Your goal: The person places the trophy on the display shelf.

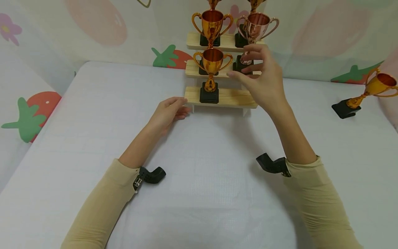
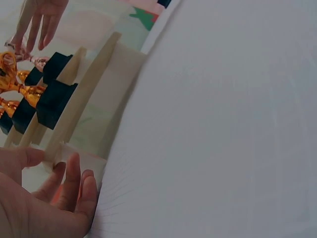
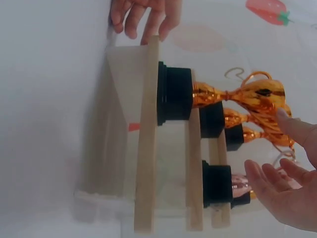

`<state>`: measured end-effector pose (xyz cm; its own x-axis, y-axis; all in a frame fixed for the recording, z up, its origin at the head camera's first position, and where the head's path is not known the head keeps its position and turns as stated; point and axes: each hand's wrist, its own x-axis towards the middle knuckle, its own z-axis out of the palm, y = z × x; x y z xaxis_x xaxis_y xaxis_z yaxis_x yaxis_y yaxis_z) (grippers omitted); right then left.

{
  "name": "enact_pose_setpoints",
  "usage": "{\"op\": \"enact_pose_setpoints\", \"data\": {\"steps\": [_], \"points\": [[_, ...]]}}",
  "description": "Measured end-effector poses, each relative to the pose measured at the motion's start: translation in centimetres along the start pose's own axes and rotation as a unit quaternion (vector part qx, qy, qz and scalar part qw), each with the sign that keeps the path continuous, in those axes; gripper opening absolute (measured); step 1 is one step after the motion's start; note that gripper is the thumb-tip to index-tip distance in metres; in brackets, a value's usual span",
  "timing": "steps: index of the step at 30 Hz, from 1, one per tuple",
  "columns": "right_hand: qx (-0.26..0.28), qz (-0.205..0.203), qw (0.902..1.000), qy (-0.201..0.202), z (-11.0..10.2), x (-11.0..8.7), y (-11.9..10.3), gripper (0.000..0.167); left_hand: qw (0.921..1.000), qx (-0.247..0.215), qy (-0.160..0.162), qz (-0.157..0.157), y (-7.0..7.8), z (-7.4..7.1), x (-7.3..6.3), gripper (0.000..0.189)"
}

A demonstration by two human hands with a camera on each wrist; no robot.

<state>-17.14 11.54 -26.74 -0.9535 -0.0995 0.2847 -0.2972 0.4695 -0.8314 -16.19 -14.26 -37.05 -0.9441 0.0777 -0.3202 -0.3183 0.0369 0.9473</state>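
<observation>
A three-tier wooden display stand (image 1: 237, 98) is at the back of the white table, with trophies on its steps. My left hand (image 1: 168, 112) pinches the left end of the lowest board, thumb above and fingers beneath in the left wrist view. By the rose-gold trophy (image 1: 256, 26) on the middle step, my right hand (image 1: 265, 77) has its thumb and fingers spread apart. Its fingers overlap the trophy's stem in the head view. A gold trophy (image 1: 212, 62) on a black base stands on the lowest board, left of that hand.
Several more gold trophies (image 3: 247, 119) fill the upper steps. Another gold trophy (image 1: 368, 91) is at the table's far right. Behind the table (image 1: 199, 180) hangs a curtain (image 1: 149, 27) printed with strawberries and flowers. Black wrist mounts (image 1: 152, 175) stick out from both sleeves.
</observation>
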Motion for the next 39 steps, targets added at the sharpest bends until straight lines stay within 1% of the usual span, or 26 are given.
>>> {"op": "enact_pose_setpoints", "data": {"steps": [4,10,15,19,27,31,39], "points": [[0.005,-0.001,0.9999,0.009,-1.0,-0.4,0.3,0.057,1.0000,0.000,-0.002,0.001,-0.1,0.0,0.0,0.042],[0.001,0.011,0.9996,0.024,-2.2,-0.7,1.2,0.056,1.0000,0.000,-0.001,0.001,-0.1,0.0,0.0,0.041],[-0.019,0.013,0.9989,0.041,-3.3,-0.9,2.3,0.055,1.0000,0.000,0.000,0.002,-0.1,-0.1,0.0,0.042],[-0.042,0.018,0.9970,0.062,-4.4,-1.0,3.0,0.054,1.0000,0.003,0.000,0.001,-0.1,-0.1,-0.1,0.042],[-0.081,0.041,0.9912,0.097,-6.3,-1.5,3.9,0.052,1.0000,0.003,0.002,-0.002,-0.2,-0.1,0.1,0.041],[-0.085,0.049,0.9884,0.116,-7.2,-1.8,4.4,0.049,1.0000,0.002,0.005,-0.004,-0.2,-0.1,0.2,0.041],[-0.072,0.073,0.9843,0.144,-8.8,-2.1,5.2,0.045,1.0000,-0.007,0.005,-0.001,-0.1,0.1,0.0,0.042]]}}
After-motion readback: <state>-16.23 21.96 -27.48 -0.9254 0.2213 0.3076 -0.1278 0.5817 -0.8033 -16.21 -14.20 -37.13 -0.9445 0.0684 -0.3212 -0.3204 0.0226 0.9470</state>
